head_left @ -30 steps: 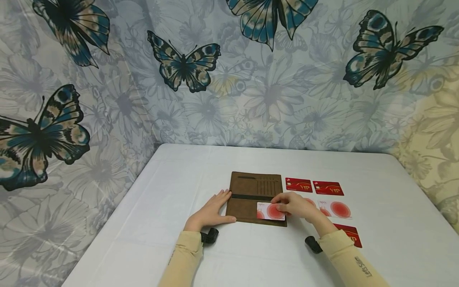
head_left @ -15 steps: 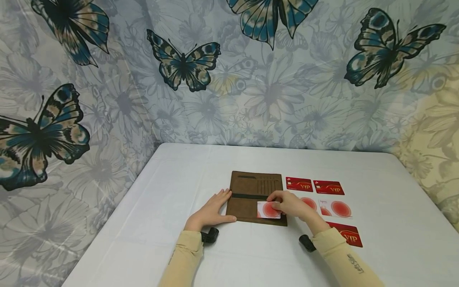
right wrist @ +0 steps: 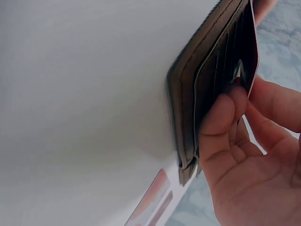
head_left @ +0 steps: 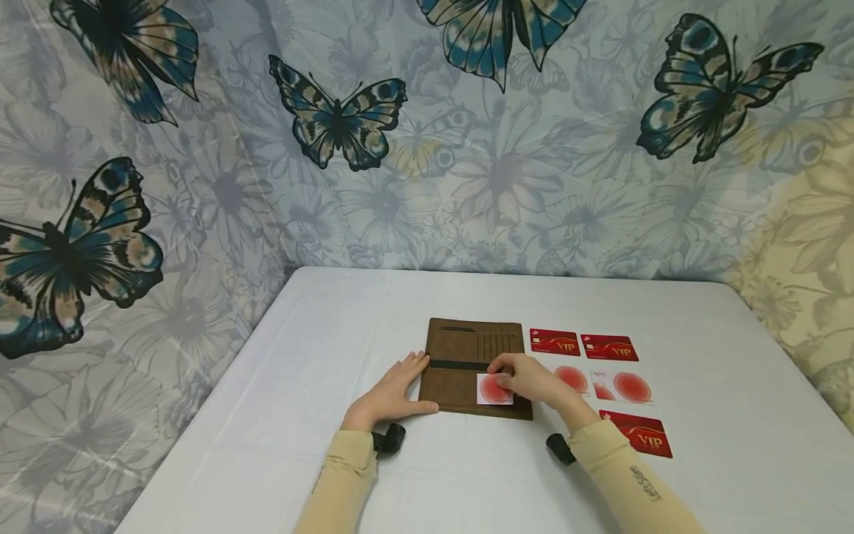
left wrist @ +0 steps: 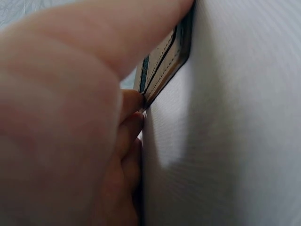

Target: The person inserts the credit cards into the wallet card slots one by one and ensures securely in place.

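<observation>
A brown wallet (head_left: 443, 389) lies spread open on the white table. My right hand (head_left: 534, 380) pinches a pink-and-white card (head_left: 494, 389) between thumb and fingers, over the wallet's near half. The card's left part seems hidden in a slot there. In the right wrist view, the thumb and fingers (right wrist: 221, 113) are close against the wallet (right wrist: 207, 70), with the card seen nearly edge-on. At the wallet's left side, my left hand (head_left: 387, 394) rests with fairly straight fingers, its thumb at the near left corner. In the left wrist view, the wallet's edge (left wrist: 162, 70) shows beyond the thumb.
Right of the wallet, two red VIP cards (head_left: 554, 342) lie in a row. Below them are two pink-and-white cards (head_left: 623, 387), one partly behind my right hand. Another red VIP card (head_left: 640, 435) lies nearer, partly covered by my sleeve. A butterfly-patterned cloth (head_left: 507, 185) hangs behind the table.
My right hand has moved left with the card, and less of the card shows now. More of the nearer VIP card has come into sight. The left hand keeps its place.
</observation>
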### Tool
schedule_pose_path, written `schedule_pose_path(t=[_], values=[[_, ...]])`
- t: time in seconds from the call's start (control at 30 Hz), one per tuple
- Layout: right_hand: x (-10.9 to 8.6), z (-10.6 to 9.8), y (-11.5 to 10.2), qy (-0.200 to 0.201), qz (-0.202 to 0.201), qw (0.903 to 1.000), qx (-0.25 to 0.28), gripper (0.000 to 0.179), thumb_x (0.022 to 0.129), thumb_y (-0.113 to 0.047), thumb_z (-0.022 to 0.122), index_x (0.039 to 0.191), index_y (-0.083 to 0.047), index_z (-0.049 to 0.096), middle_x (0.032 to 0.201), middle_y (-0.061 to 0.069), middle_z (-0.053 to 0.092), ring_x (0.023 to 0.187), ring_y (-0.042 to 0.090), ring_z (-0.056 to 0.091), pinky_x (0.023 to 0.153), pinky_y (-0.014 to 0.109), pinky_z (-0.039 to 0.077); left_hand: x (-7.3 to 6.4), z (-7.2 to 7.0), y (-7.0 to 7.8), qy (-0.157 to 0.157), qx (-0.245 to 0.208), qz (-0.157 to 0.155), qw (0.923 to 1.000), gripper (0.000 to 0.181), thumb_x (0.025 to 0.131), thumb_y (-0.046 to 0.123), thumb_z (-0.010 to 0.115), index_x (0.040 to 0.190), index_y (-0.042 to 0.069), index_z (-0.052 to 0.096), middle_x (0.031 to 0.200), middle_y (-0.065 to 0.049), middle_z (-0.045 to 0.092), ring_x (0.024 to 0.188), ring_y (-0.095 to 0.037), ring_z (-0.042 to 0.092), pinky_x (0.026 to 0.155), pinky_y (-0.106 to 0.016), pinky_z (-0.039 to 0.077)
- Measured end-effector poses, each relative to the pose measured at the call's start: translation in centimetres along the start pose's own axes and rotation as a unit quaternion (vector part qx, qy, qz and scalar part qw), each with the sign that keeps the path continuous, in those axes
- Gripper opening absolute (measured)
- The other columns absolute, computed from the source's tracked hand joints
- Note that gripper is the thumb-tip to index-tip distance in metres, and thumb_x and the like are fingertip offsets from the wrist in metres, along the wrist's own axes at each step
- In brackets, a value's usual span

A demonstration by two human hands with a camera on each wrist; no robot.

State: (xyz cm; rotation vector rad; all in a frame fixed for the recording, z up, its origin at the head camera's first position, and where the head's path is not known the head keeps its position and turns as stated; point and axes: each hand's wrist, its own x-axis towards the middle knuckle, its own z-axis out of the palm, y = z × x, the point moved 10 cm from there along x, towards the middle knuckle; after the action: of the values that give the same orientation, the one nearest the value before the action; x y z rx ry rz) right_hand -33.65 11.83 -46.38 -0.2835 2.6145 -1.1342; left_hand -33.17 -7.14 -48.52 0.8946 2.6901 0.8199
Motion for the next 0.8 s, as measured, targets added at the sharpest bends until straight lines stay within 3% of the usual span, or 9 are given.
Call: schedule_pose_path(t=[0.27, 0.6, 0.8], values=[[0.45, 0.40, -0.99, -0.003, -0.026, 0.9995, -0.016, 0.015, 0.086, -0.002, 0.061, 0.101, -0.003, 0.062, 0.076, 0.004, 0.051, 0.070, 0.019, 0.046, 0.060, 0.028, 0.044, -0.06, -0.11, 0.23, 0.003, -0.005, -0.001, 1.0000, 0.091, 0.081, 0.048, 0.067, 0.146, 0.002, 0.024, 0.151, -0.014, 0.017, 0.139, -0.027, 0.010, 0.112, -0.042, 0.008], [0.72, 0.40, -0.70, 0.017, -0.011, 0.9992, -0.034, 0.010, 0.085, -0.003, 0.065, 0.093, -0.003, 0.060, 0.080, 0.004, 0.055, 0.072, 0.019, 0.049, 0.067, 0.031, 0.049, 0.00, -0.02, -0.02, 0.006, -0.003, -0.007, 1.0000, 0.092, 0.080, 0.051, 0.067, 0.146, 0.003, 0.025, 0.152, -0.013, 0.017, 0.139, -0.026, 0.009, 0.112, -0.041, 0.008], [0.87, 0.48, -0.87, 0.037, -0.019, 0.9981, -0.046, 0.009, 0.084, -0.002, 0.066, 0.090, -0.003, 0.060, 0.077, 0.003, 0.054, 0.069, 0.018, 0.048, 0.062, 0.030, 0.047, 0.12, 0.09, -0.16, 0.007, 0.001, -0.006, 1.0000, 0.092, 0.080, 0.052, 0.066, 0.146, 0.003, 0.024, 0.152, -0.012, 0.017, 0.139, -0.024, 0.009, 0.112, -0.040, 0.007]])
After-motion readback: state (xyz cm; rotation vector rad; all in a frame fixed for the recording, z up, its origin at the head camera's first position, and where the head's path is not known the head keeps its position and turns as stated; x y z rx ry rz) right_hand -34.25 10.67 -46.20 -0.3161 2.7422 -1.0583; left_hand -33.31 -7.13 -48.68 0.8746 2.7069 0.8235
